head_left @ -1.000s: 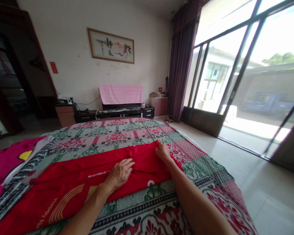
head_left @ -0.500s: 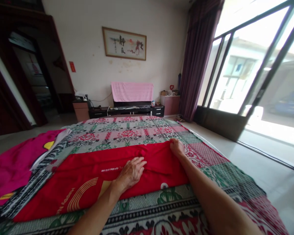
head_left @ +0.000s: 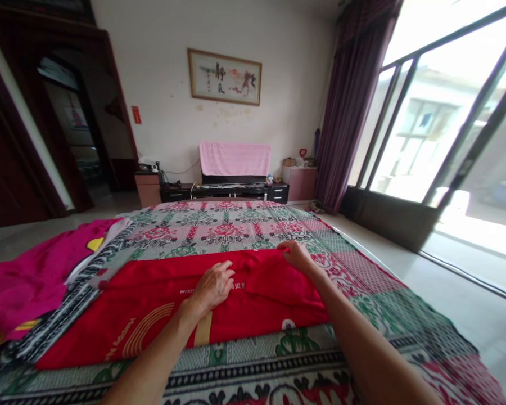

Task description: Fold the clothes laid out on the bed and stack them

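A long, folded red cloth (head_left: 152, 298) with gold arcs, gold lettering and small white lettering lies crosswise in front of me. My left hand (head_left: 215, 284) rests on top of it near the middle, fingers a little bent and holding no fold that I can see. At the cloth's far right edge, my right hand (head_left: 297, 256) is closed on the fabric, with thumb and fingers pinching the border. Wrinkles run through the cloth between both hands. Its left end meets a black-and-white patterned fabric (head_left: 63, 309).
Beneath everything spreads a floral bedcover (head_left: 223, 230). A magenta garment (head_left: 37, 264) lies at the left. Beyond the bed are a low black cabinet (head_left: 177, 194) and a pink cloth (head_left: 236, 158) draped over something. Glass doors (head_left: 430, 129) stand on the right.
My left hand has slid left over the red cloth, uncovering more white lettering. My right hand, still pinching the far edge, has shifted slightly left. The camera view has turned a little left.
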Demonstrator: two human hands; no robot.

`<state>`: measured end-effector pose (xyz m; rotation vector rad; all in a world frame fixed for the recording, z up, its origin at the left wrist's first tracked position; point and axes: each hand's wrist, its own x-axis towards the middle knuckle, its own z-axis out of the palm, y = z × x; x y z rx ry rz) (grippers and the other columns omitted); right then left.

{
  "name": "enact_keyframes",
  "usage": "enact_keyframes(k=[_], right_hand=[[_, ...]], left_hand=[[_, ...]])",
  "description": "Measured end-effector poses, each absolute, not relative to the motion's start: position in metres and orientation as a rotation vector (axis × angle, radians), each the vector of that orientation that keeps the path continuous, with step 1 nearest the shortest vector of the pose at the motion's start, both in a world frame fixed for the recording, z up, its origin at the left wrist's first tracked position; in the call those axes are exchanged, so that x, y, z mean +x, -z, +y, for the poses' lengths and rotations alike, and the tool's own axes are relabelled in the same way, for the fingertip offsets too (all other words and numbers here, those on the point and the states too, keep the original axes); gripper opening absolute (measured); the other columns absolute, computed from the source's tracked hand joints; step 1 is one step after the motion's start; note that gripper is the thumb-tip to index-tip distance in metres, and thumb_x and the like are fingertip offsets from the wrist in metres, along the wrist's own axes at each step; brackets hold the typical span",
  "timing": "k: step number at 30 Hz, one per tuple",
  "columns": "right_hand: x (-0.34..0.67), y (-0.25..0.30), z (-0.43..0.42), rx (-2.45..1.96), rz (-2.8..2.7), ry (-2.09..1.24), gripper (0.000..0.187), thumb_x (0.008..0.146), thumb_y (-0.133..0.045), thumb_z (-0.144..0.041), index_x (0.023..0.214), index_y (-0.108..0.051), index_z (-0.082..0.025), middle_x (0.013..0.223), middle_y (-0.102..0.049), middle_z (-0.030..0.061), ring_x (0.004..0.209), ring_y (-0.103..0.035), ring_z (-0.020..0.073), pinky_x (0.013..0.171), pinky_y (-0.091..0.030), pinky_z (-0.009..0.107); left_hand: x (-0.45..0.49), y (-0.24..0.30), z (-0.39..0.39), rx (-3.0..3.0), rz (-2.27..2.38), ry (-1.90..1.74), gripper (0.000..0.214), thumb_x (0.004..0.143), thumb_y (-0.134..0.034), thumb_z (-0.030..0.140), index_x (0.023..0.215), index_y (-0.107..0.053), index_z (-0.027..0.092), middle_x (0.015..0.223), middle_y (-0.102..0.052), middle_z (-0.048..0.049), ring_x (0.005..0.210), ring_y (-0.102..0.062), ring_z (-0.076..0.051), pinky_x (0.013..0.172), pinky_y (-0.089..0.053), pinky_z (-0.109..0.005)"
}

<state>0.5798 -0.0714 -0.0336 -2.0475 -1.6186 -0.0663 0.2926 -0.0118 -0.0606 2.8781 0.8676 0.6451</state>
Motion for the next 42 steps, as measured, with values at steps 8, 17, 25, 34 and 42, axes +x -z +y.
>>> enact_keyframes(k=[8, 17, 25, 34, 42], right_hand=[[0.569, 0.042, -0.077, -2.069, -1.850, 0.096, 0.031, 0.072, -0.046, -0.009, 0.086, -0.071, -0.019, 0.089, -0.068, 0.0056, 0.090, -0.060, 0.0174, 0.083, -0.041, 0.023], [0.558, 0.040, -0.077, -2.049, -1.789, 0.138, 0.030, 0.073, -0.045, -0.008, 0.088, -0.070, -0.016, 0.089, -0.067, 0.0075, 0.083, -0.061, 0.0164, 0.077, -0.042, 0.023], [0.494, 0.023, -0.081, -1.938, -1.835, 0.140, 0.026, 0.082, -0.052, -0.037, 0.074, -0.065, -0.016, 0.073, -0.066, 0.0061, 0.069, -0.061, 0.0155, 0.064, -0.041, 0.023], [0.452, 0.029, -0.087, -2.187, -1.869, 0.085, 0.035, 0.074, -0.055, -0.040, 0.098, -0.063, -0.015, 0.094, -0.067, 0.0123, 0.085, -0.063, 0.0234, 0.070, -0.044, 0.030], [0.464, 0.026, -0.078, -2.153, -1.932, -0.055, 0.031, 0.070, -0.046, -0.013, 0.084, -0.073, -0.019, 0.085, -0.072, 0.0072, 0.081, -0.065, 0.0186, 0.066, -0.042, 0.023]], left_hand=[[0.295, 0.084, -0.005, 2.879, 1.034, -0.667, 0.039, 0.086, -0.042, 0.026, 0.118, -0.060, 0.012, 0.132, -0.054, -0.0132, 0.124, -0.048, -0.024, 0.107, -0.038, -0.038], [0.293, 0.070, -0.007, 2.865, 0.949, -0.692, 0.033, 0.085, -0.043, 0.021, 0.109, -0.065, 0.014, 0.127, -0.058, -0.0118, 0.117, -0.054, -0.022, 0.105, -0.040, -0.035], [0.286, 0.060, -0.003, 2.802, 1.252, -0.692, 0.029, 0.085, -0.043, 0.017, 0.103, -0.066, 0.016, 0.103, -0.065, -0.0092, 0.097, -0.060, -0.020, 0.091, -0.046, -0.032], [0.286, 0.065, -0.001, 2.903, 1.041, -0.662, 0.030, 0.083, -0.043, 0.012, 0.098, -0.069, 0.016, 0.103, -0.065, -0.0093, 0.098, -0.059, -0.018, 0.096, -0.043, -0.031], [0.287, 0.067, -0.003, 2.933, 1.017, -0.706, 0.031, 0.084, -0.041, 0.011, 0.097, -0.069, 0.016, 0.101, -0.066, -0.0099, 0.097, -0.060, -0.020, 0.092, -0.046, -0.033]])
